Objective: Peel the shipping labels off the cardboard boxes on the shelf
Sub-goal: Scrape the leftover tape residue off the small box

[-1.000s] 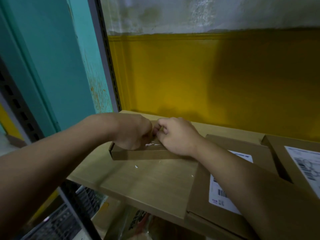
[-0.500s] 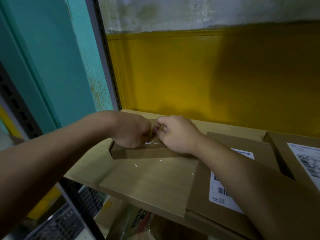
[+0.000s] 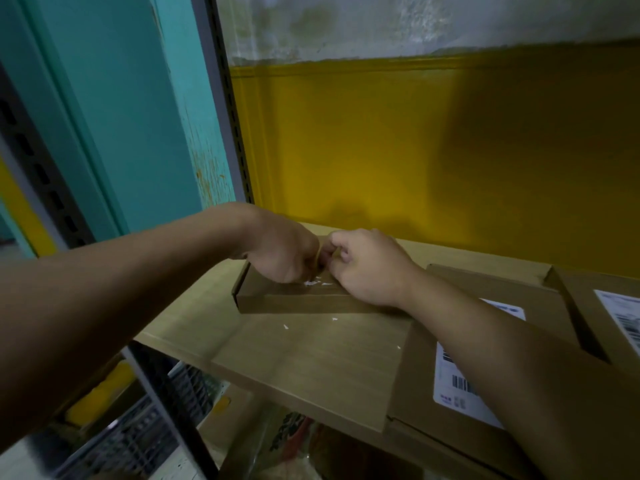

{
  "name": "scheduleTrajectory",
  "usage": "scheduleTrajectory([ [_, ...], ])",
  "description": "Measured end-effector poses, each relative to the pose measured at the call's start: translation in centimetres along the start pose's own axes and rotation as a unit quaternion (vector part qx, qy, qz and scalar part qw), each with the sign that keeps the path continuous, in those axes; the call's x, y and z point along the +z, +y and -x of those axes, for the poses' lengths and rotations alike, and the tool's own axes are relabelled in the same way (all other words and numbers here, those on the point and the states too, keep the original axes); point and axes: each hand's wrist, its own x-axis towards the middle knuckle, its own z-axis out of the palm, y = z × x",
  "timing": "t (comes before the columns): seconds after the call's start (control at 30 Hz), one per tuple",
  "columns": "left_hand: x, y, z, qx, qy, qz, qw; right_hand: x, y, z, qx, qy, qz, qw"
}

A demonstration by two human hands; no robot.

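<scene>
A small flat cardboard box [image 3: 294, 301] lies on the wooden shelf [image 3: 187, 327]. My left hand [image 3: 284, 254] and my right hand [image 3: 370, 268] rest on its top, fingers curled. Their fingertips meet and pinch at a label remnant [image 3: 313, 282], of which only white scraps show on the lid. To the right a larger box [image 3: 485, 289] carries a white shipping label [image 3: 457, 379], partly under my right forearm. A third box [image 3: 581, 306] at the far right edge has its own label [image 3: 623, 317].
A flat cardboard sheet [image 3: 311, 362] with tiny white scraps [image 3: 285, 327] lies in front of the small box. A slotted metal upright [image 3: 221, 116] stands at the shelf's left, with a yellow wall behind. A wire basket [image 3: 138, 438] and bagged goods sit below.
Both hands stay on the small box with only slight finger movement, their fingertips a little closer together. The view has shifted slightly.
</scene>
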Motion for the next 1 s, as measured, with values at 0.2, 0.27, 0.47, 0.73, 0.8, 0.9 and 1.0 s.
scheduleTrajectory([
  [0.2,0.1,-0.2,0.0,-0.017,0.005,0.035,0.999,0.0,0.0,0.1,-0.003,0.0,0.0,1.0],
  [0.27,0.2,-0.2,0.1,-0.026,0.01,0.037,0.999,0.0,0.0,0.1,-0.001,-0.001,0.0,1.0],
  [0.47,0.9,-0.8,0.1,-0.04,0.045,0.116,0.991,-0.1,-0.1,0.2,-0.001,-0.001,-0.007,1.0],
  [0.73,3.1,-3.0,0.3,0.062,0.19,0.205,0.958,-0.1,0.1,0.2,0.002,0.004,-0.013,1.0],
  [0.8,3.8,-3.2,0.6,0.091,0.227,0.228,0.942,0.0,0.1,0.1,0.005,0.004,-0.01,1.0],
  [0.9,4.6,-3.3,0.9,0.11,0.266,0.234,0.929,0.1,0.2,0.0,0.005,0.006,-0.015,1.0],
  [1.0,5.0,-3.4,0.9,0.111,0.296,0.207,0.926,0.1,0.3,-0.1,0.002,0.005,-0.016,1.0],
])
